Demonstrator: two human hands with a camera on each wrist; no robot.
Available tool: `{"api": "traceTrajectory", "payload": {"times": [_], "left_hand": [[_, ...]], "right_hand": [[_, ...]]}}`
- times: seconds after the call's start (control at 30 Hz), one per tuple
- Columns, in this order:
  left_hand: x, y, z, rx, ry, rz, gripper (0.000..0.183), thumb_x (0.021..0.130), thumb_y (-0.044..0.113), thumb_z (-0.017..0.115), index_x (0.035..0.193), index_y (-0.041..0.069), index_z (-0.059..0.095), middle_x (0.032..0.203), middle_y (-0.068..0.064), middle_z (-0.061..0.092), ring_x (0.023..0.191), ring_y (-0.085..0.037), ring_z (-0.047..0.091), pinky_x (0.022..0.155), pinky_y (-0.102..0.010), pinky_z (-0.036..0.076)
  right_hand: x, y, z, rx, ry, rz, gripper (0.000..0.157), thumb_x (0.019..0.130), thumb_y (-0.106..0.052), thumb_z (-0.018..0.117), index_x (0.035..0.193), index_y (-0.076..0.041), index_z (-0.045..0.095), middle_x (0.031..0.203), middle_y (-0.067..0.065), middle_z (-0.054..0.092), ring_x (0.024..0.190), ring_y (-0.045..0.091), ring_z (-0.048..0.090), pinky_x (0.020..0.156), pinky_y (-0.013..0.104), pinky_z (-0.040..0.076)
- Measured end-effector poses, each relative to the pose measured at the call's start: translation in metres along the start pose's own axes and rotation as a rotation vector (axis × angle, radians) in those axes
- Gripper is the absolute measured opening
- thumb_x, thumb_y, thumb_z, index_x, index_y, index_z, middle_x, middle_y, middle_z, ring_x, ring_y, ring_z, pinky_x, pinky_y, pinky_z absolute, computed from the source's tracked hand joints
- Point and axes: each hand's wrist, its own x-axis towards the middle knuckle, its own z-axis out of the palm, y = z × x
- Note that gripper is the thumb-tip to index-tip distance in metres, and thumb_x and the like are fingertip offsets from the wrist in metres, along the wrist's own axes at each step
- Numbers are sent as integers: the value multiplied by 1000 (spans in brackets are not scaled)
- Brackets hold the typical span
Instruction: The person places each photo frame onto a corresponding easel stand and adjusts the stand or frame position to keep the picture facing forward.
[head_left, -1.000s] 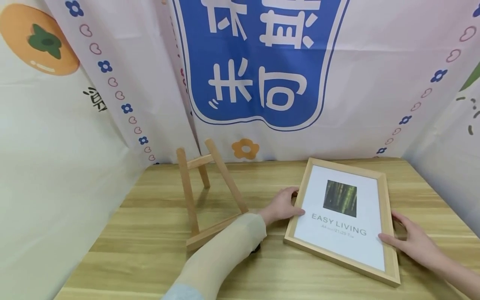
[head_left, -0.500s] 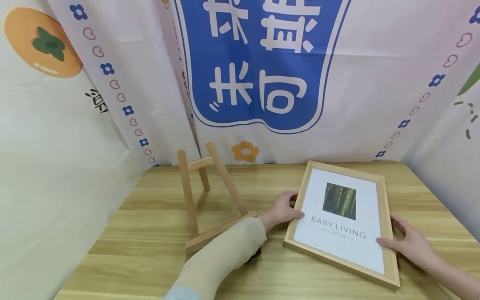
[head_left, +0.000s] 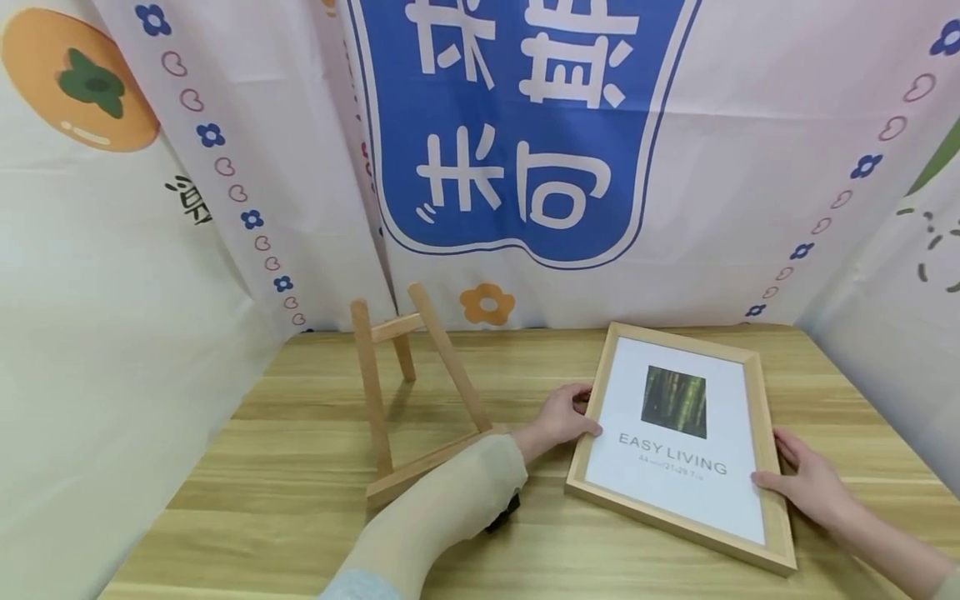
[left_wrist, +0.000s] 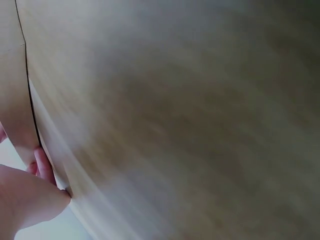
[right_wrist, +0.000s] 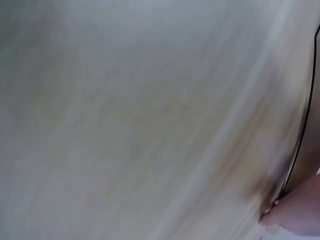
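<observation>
A light wooden picture frame [head_left: 678,527] lies face up at the right of the table, turned a little. Behind its glazing a white sheet reads "EASY LIVING" under a dark green bamboo photo. My left hand [head_left: 561,417] grips the frame's left side, thumb over the front and fingers around the outer edge. On the opposite side my right hand [head_left: 813,483] holds the frame the same way, a bit lower down. Each wrist view catches only part of a hand at the frame's edge: the left hand [left_wrist: 30,200] and the right hand [right_wrist: 295,210]. The frame's underside is hidden.
A small wooden easel [head_left: 452,358] stands at the left, its lower ledge partly behind my left sleeve [head_left: 450,508]. A small black object [head_left: 504,510] shows under that sleeve. Printed cloth [head_left: 720,208] hangs behind and beside the wood-grain table [head_left: 262,467].
</observation>
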Motion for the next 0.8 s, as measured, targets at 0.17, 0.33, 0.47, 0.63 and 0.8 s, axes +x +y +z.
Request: {"api": "traceTrajectory", "payload": {"times": [0.17,0.33,0.47,0.63,0.8], "left_hand": [[1,1,4,-89,-20,-33,66,61,-8,75,122,3,53,99,-2,58,74,-11,51,63,-20,48],[2,2,3,-139,-55,-67,70,60,-13,73,125,2,51,94,-3,57,74,-13,51,63,-21,49],[4,1,0,-169,-77,-41,72,60,-15,70,126,1,49,93,-4,56,76,-14,51,65,-22,50],[6,0,-2,-209,-95,-11,74,60,-17,68,128,3,47,96,-4,56,80,-14,51,69,-22,48],[3,1,-4,-224,-84,-25,78,62,-15,69,132,7,44,91,-5,57,77,-14,53,69,-22,48]], "right_hand": [[0,2,-2,106,-21,32,82,86,-12,58,137,12,-2,135,38,6,124,45,9,82,-4,17],[3,2,-5,195,-49,68,82,88,-14,56,139,5,-5,139,32,1,123,44,12,77,1,32],[4,3,-4,287,-45,63,82,88,-13,56,140,2,-6,140,28,-4,127,36,8,80,2,32],[2,1,-3,374,-34,45,83,88,-11,56,140,-1,-7,142,23,-8,130,29,3,81,2,32],[2,-5,-6,352,-19,25,84,88,-12,57,140,-2,-7,142,23,-7,124,43,10,78,3,36]]}}
